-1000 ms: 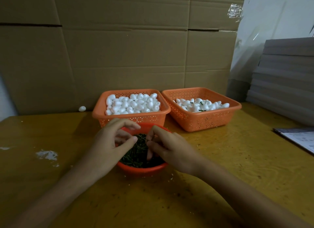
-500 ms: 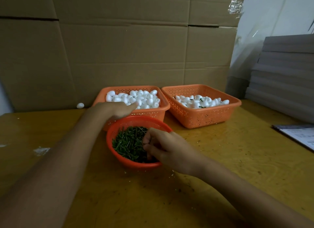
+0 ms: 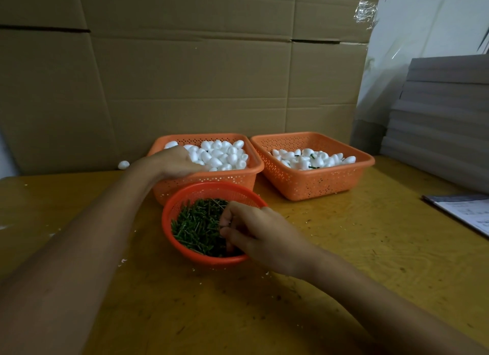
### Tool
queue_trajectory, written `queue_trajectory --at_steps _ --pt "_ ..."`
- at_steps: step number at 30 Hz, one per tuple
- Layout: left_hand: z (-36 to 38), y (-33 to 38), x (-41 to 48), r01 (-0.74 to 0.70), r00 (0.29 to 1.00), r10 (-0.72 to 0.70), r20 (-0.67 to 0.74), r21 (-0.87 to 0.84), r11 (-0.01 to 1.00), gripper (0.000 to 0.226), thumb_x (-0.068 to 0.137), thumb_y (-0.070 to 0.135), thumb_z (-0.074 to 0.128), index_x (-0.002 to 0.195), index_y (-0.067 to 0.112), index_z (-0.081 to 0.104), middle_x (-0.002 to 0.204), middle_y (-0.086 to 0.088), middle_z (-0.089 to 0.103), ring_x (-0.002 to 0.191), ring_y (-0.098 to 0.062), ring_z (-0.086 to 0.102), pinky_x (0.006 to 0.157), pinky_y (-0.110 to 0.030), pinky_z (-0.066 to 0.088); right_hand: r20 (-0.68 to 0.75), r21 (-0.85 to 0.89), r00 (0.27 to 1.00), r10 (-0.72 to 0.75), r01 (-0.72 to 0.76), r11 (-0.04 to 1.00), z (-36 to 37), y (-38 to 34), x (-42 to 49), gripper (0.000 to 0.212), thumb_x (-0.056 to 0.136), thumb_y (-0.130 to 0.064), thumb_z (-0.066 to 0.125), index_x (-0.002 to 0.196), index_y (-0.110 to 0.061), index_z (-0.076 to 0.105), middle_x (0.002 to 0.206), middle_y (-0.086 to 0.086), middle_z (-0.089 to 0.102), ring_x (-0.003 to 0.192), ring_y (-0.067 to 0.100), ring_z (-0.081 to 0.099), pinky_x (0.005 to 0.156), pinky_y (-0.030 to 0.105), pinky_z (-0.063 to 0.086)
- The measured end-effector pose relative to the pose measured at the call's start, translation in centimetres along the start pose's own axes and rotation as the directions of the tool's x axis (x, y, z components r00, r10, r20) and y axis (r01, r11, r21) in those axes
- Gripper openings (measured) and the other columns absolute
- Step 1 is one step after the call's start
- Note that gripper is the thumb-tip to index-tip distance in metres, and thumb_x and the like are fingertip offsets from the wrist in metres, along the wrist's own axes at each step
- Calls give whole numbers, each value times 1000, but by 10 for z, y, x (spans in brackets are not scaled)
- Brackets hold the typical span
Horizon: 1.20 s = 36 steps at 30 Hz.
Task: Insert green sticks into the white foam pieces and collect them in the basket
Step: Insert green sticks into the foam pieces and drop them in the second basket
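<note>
Short, thin green sticks [image 3: 198, 225] heaped in round red bowl [image 3: 169, 214], mid tabletop [image 3: 370, 248]; right hand [image 3: 262, 233] pinches some there. Egg-shaped white foam pieces [image 3: 225, 153] fill L basket [image 3: 211, 181] at far edge. Left hand [image 3: 174, 161] is dug in, grip unclear. R basket [image 3: 317, 182] beside it holds stuck pieces [image 3: 309, 158]. Papers [image 3: 465, 211] at right edge.

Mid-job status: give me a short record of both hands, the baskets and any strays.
left hand: in left basket, on foam pieces; grip hidden
right hand: pinching green sticks in bowl
left basket: heaped with plain foam
right basket: part filled, foam with sticks in
stray piece: on table, left of baskets
</note>
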State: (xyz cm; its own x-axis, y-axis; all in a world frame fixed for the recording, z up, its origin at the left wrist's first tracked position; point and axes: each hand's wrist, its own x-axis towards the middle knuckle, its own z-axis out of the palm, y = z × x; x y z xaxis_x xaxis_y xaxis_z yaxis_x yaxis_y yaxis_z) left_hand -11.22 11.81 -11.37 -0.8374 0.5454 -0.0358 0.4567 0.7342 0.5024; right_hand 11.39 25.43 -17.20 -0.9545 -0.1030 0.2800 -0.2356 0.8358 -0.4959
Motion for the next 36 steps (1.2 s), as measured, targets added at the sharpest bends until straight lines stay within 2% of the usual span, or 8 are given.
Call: queue_trajectory --at_steps 2,4,9,14,19,24,27,36 --pt "-5 -5 4 40 999 -39 8 -61 997 33 86 38 83 76 8 76 82 -4 72 76 -17 66 68 -26 50 -1 3 1000 -5 5 1000 1 1 0 5 106 -23 59 111 -20 59 92 -7 75 86 10 68 79 42 52" --pt "-6 -6 2 33 998 -42 -39 -203 979 12 78 17 91 85 13 83 109 1 74 97 -16 69 76 -27 55 0 5 1000 -12 12 1000 1 2 0 5 106 -22 59 110 -21 60 92 -8 75 85 8 68 78 41 52" --pt "-5 -7 -10 -130 961 -26 -275 -534 835 37 72 -16 84 94 13 78 106 -11 76 87 -14 73 62 -21 62 -18 19 999 -30 31 999 2 4 1 4 105 -22 59 109 -20 60 90 -8 75 84 6 67 76 38 52" --pt "0 -7 -38 -344 901 -37 -433 -762 549 25 85 -5 80 98 17 78 98 -4 78 90 -15 75 79 -29 63 -124 87 990 -73 84 993 2 3 2 2 105 -24 62 103 -22 62 86 -11 74 81 3 66 70 25 46" --pt "17 -14 -80 -317 931 -59 -360 -880 355 23 92 -6 69 102 12 80 105 -8 81 94 -17 79 71 -22 61 -321 222 946 -41 117 968 -5 2 3 6 101 -26 68 99 -22 71 87 -10 71 86 11 67 75 39 54" --pt "42 -18 -111 -218 970 -41 -240 -931 291 33 93 -10 60 91 10 86 109 -8 81 107 -16 76 75 -21 61 -355 330 935 17 109 938 -5 3 4 6 98 -28 72 99 -24 77 79 -10 76 79 6 71 73 28 55" --pt "51 -13 -117 -218 975 9 -224 -939 264 33 93 -11 61 100 11 85 114 -5 79 111 -16 75 78 -25 62 -333 338 942 29 91 937 -2 4 3 10 98 -25 72 106 -22 78 84 -13 77 76 4 71 70 18 53" --pt "56 -9 -127 -244 969 82 -232 -948 204 30 89 -10 66 108 8 81 124 -23 69 117 -31 72 86 -30 63 -305 384 952 35 89 919 0 3 4 24 99 -12 70 121 -19 74 99 -11 80 78 7 74 73 24 61"
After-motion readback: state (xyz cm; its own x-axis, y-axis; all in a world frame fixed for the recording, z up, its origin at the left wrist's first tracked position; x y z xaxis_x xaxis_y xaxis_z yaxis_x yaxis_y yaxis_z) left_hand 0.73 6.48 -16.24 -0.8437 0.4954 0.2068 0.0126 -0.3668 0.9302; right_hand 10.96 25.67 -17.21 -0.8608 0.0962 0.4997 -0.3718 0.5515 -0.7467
